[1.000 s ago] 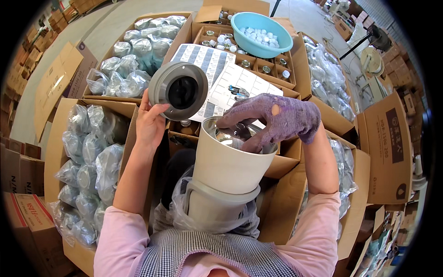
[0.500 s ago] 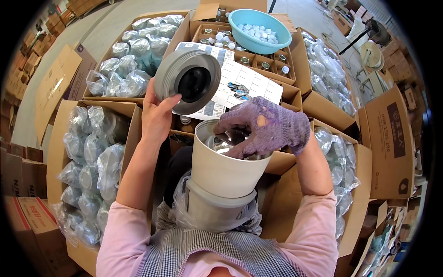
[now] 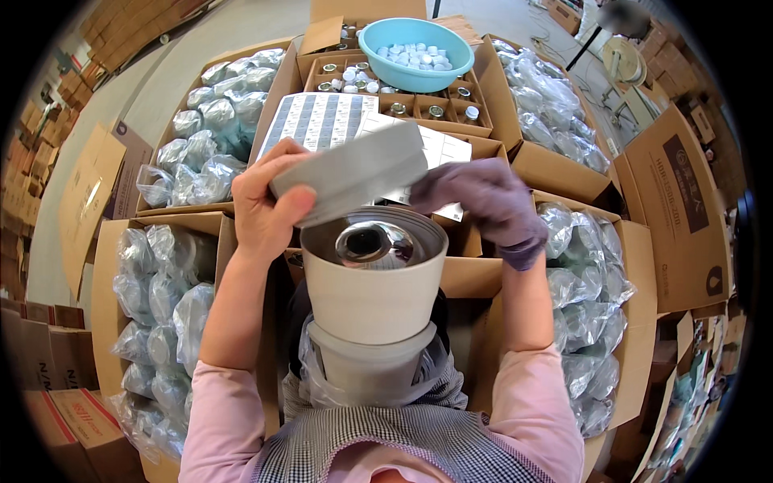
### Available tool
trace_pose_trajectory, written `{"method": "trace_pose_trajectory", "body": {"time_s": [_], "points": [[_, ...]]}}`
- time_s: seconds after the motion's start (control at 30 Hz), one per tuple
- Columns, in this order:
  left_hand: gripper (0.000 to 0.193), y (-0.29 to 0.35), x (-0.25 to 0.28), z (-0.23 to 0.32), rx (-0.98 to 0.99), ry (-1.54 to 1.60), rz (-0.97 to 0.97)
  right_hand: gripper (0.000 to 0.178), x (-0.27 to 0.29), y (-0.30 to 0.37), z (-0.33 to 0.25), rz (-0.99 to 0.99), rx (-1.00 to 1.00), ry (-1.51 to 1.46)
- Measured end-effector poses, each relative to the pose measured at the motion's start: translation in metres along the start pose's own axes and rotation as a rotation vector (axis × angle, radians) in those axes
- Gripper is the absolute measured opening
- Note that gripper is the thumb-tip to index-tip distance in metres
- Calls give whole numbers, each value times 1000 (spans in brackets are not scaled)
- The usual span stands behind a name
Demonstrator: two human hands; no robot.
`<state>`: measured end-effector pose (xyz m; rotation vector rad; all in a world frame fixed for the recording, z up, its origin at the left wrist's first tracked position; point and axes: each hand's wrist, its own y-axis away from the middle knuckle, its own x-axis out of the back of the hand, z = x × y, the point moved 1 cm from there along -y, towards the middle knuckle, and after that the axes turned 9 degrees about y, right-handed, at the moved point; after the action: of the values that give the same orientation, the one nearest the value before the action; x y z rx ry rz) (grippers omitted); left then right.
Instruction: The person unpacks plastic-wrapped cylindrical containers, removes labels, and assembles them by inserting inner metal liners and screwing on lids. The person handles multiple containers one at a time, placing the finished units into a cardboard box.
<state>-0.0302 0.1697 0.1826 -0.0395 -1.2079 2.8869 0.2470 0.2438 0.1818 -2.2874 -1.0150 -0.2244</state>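
My bare left hand (image 3: pixel 267 197) grips a round grey lid (image 3: pixel 354 173) by its left side, thumb below and fingers above. The lid is tilted nearly edge-on over a cream cylindrical container (image 3: pixel 374 298). Inside that container stands a shiny, mirror-like glass liner (image 3: pixel 396 241) with a round dark opening at its top. My right hand (image 3: pixel 493 197), in a worn purple knit glove, is beside the lid's right end. Its fingers are blurred, and I cannot tell if they touch the lid. Below, a grey tub (image 3: pixel 370 366) in clear plastic supports the container between my legs.
Open cartons of plastic-wrapped silvery pieces stand left (image 3: pixel 165 322) and right (image 3: pixel 592 298), with more behind. Ahead, a divided carton (image 3: pixel 483 133) holds capped bottles, and a light-blue basin (image 3: pixel 374 50) of white caps rests on it. Printed sheets (image 3: pixel 310 121) lie nearer.
My right hand has come out of the container and up beside the lid. My left hand has turned the lid from showing its hollow underside to edge-on, lower over the container.
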Motion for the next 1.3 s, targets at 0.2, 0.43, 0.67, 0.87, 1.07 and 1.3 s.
{"method": "trace_pose_trajectory", "body": {"time_s": [0.2, 0.43, 0.67, 0.87, 1.07, 1.3], "points": [[35, -22, -16, 25, 107, -150, -419, 47, -16, 6, 24, 463, -489, -524], [34, -12, -26, 48, 171, -277, -384, 75, -49, -19, 3, 120, -458, -672], [25, -8, -86, 86, 113, -803, -412, 41, -72, -14, 33, 137, -65, -380], [47, 17, 27, 9, 328, 337, -463, 74, -61, -6, -64, 190, -288, -39], [39, 1, -12, 44, 169, -205, -288, 77, -59, -16, -34, 409, -404, -340], [35, 6, -5, 26, 219, -1, -238, 68, -51, -30, -20, 189, -166, 8]]}}
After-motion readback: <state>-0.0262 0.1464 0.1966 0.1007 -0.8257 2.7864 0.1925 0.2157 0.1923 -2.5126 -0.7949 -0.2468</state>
